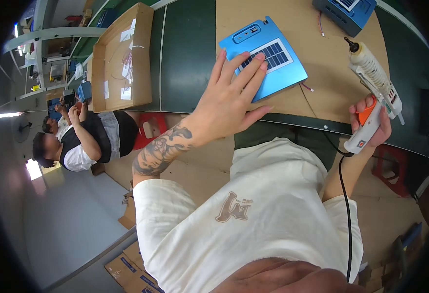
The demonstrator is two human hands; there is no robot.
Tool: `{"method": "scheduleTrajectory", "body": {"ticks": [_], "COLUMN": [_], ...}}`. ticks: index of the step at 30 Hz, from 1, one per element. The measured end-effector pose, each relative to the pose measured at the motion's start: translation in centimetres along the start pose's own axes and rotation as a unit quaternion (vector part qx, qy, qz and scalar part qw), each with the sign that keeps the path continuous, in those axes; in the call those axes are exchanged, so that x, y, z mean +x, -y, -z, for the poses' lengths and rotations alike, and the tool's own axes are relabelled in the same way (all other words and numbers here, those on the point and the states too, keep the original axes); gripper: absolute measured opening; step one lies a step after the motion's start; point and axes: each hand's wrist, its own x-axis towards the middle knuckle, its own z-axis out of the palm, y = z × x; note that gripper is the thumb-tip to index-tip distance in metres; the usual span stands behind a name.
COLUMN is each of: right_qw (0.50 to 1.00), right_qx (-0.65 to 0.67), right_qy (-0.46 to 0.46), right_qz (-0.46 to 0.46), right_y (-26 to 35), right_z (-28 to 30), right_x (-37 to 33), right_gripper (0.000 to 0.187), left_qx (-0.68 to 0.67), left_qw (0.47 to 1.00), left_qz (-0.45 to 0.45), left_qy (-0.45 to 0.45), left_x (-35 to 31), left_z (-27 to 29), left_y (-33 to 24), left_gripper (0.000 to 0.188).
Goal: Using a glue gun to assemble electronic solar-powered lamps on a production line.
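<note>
My left hand [234, 93] lies with its fingers spread over a blue plastic housing panel [287, 75]. Its fingertips rest on the small solar panel [275, 56] set into that housing. A thin wire with a small connector [308, 88] sticks out at the housing's right edge. On the right, my right hand [381, 124] is wrapped round the handle of a white hot glue gun [378, 78] with an orange trigger. The gun's dark nozzle points up and away, apart from the housing. Its black cord hangs down past my right arm.
Brown cardboard [331, 78] covers part of the green table [187, 49]. A second blue housing [348, 14] stands at the far edge, a wire beside it. An open cardboard box [146, 58] with wires sits at left. Two other people work farther left; a red stool [151, 128] stands near.
</note>
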Motion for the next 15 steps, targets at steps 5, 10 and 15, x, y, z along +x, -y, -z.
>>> {"method": "scheduleTrajectory", "body": {"ticks": [5,10,15], "right_qw": [0.999,0.997,0.992], "right_qx": [0.039,0.067,0.111], "right_qy": [0.003,0.014,0.028], "right_qz": [0.002,0.018,0.058], "right_y": [0.1,-0.1,-1.3], "right_z": [0.4,1.0,1.4], "right_x": [-0.2,-0.3,-0.2], "right_gripper": [0.042,0.043,0.042], "left_qx": [-0.01,0.045,0.041], "left_qw": [0.993,0.992,0.999], "left_qz": [-0.098,-0.103,-0.016], "left_qy": [0.064,0.056,-0.008], "left_x": [1.0,3.3,2.7], "left_z": [2.9,0.9,0.5], "left_y": [5.5,5.6,2.0], "left_gripper": [0.101,0.098,0.099]}}
